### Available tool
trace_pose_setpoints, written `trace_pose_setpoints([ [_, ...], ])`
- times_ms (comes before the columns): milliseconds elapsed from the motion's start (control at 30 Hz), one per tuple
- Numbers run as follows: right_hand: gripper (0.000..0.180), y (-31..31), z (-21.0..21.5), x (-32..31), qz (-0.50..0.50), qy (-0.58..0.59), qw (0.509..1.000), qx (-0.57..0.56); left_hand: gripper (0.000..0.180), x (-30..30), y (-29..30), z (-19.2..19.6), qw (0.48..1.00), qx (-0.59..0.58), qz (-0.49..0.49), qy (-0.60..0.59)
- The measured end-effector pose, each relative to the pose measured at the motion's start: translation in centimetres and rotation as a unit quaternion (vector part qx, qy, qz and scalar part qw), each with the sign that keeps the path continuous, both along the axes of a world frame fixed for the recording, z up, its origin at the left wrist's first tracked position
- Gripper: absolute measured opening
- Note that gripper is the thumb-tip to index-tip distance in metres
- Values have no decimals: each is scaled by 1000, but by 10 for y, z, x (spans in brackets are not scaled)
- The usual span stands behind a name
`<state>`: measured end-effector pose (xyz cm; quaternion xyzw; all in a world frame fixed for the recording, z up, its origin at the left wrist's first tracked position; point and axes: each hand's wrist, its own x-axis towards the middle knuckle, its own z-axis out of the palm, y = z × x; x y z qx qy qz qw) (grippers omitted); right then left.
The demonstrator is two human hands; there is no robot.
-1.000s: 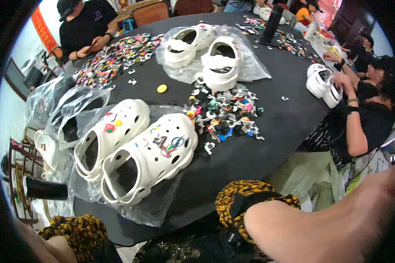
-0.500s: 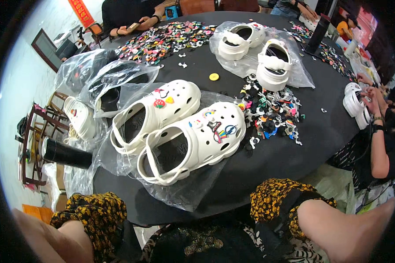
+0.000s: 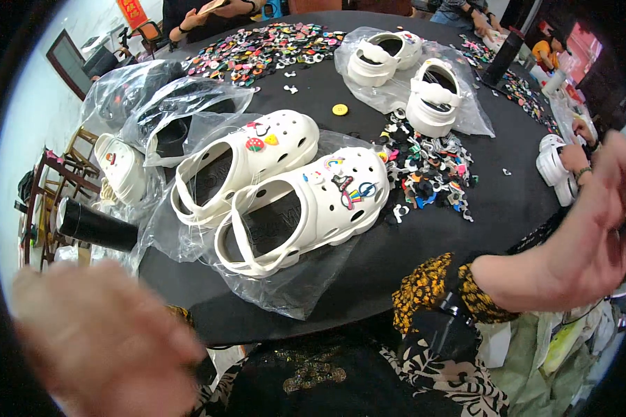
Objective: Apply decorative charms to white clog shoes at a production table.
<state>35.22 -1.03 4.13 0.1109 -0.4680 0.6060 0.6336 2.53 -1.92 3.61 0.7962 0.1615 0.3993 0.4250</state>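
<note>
round black table point(image 3: 424, 250), pale floor point(image 3: 28, 139), wooden chair point(image 3: 55, 187)

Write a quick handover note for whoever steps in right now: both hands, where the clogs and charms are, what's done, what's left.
Left hand: raised off the table, blurred, empty as far as it shows.
Right hand: raised at the right edge, holds nothing visible.
Pair of white clogs: lying on clear plastic at the near edge of the black table, each with several charms on the toe.
Loose charm pile: just right of the clogs.
Done: some charms fitted. Left: many holes in both clogs are unfilled.
</note>
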Motion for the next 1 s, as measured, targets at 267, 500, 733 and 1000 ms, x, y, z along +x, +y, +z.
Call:
trace_pose_setpoints([
  [267,13,24,-7,-42,-111,56,992,30,14,26,41,-84,976,-40,173,129],
  [500,18,65,-59,-85,-196,-241,948,-64,18,24,53,-117,954,-197,200,106],
  [733,16,69,-112,-80,-181,-579,790,-85,31,34,59,-115,882,69,165,437],
  [1000,16,85,-132,-70,-320,-684,655,38,27,42,79,-114,899,15,199,390],
])
